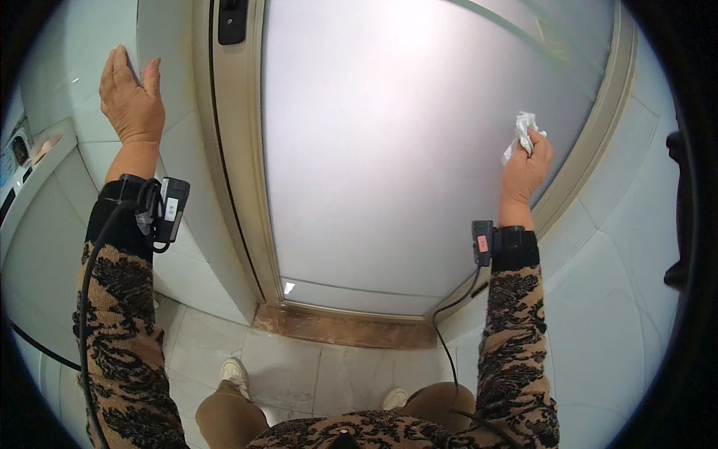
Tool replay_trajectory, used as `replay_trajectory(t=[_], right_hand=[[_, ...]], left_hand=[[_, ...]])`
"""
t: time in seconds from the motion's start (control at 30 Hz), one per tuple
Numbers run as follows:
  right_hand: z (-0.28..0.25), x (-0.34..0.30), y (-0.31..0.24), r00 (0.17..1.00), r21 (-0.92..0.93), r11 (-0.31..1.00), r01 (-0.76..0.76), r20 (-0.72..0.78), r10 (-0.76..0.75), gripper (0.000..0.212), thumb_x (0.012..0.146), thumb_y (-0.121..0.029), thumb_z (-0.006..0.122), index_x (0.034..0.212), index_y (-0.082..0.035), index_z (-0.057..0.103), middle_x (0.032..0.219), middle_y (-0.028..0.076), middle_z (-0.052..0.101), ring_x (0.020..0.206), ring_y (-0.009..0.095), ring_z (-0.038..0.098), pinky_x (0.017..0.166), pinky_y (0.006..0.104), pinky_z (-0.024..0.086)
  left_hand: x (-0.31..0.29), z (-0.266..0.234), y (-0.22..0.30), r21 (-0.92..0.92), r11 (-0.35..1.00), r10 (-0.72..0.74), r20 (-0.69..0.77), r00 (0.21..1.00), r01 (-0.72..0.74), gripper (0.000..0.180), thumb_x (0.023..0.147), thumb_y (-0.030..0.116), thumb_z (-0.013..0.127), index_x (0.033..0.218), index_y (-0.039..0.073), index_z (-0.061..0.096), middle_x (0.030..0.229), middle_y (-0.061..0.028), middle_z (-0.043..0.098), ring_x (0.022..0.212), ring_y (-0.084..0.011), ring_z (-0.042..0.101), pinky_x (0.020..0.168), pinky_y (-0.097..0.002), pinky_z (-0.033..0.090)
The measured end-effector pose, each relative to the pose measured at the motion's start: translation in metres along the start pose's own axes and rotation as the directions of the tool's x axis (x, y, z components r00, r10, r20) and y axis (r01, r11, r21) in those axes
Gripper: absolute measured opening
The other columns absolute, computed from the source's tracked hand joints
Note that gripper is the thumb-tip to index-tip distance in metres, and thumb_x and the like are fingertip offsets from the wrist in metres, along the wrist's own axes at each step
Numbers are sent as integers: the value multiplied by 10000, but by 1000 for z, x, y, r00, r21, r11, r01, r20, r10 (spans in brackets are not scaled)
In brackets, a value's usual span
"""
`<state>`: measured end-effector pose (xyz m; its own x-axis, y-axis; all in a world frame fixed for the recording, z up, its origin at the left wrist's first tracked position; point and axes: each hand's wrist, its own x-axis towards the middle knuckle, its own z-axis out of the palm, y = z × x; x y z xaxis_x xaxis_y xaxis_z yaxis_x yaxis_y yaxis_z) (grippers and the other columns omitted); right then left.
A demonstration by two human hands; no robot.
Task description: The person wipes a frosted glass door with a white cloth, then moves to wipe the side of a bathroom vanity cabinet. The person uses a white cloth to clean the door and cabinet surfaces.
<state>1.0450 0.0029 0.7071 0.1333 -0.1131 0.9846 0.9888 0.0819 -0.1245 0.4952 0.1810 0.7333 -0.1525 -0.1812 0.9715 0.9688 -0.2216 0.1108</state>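
My right hand [526, 172] is closed round a crumpled white tissue [525, 126], held up against the right part of a frosted glass door [389, 165]. Whether the tissue presses on the glass or hangs just off it, I cannot tell. On the left, my left hand [133, 105] lies flat on the pale wall tiles [75, 78] by the wall's corner. Its fingers are stretched out and the thumb stands apart, with nothing held.
A beige metal frame [243, 150] edges the door, with a dark lock plate [232, 22] at its upper left. Below runs a brown stone threshold [336, 329]. A white appliance [45, 187] stands at the left. Cables trail from small black devices on both wrists.
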Motion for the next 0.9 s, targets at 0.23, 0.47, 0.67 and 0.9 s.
replay_trajectory(t=[0.23,0.47,0.67,0.9], right_hand=[[61,-143,-103,988,78,986,147,40,-151,346,719,68,596,1016,-100,652,994,92,603,952,288,568,830,419,426],[67,-304,-168,856,421,896,139,404,-322,231,732,-59,649,957,-108,661,962,11,610,855,209,566,707,361,391],[50,-323,-146,641,578,749,325,448,-623,200,740,-107,608,934,-66,636,1046,16,598,895,184,548,774,332,412],[17,-119,-34,821,185,873,451,299,-487,234,746,65,550,907,-68,657,886,94,668,734,290,613,646,425,474]], left_hand=[[2,-3,-5,34,999,4,14,1000,-4,644,909,476,586,1369,45,455,1364,-172,501,1280,-351,436,1060,-468,345],[8,0,-20,37,997,66,-26,997,-65,675,892,516,589,1340,22,486,1343,-187,515,1277,-362,433,1063,-464,344],[8,-5,-11,59,997,61,-33,998,-59,655,902,504,581,1335,22,488,1326,-192,526,1264,-371,442,1053,-467,352],[9,-4,-18,115,984,138,-23,990,-135,596,914,485,568,1289,24,521,1257,-192,569,1198,-376,502,1004,-464,391]])
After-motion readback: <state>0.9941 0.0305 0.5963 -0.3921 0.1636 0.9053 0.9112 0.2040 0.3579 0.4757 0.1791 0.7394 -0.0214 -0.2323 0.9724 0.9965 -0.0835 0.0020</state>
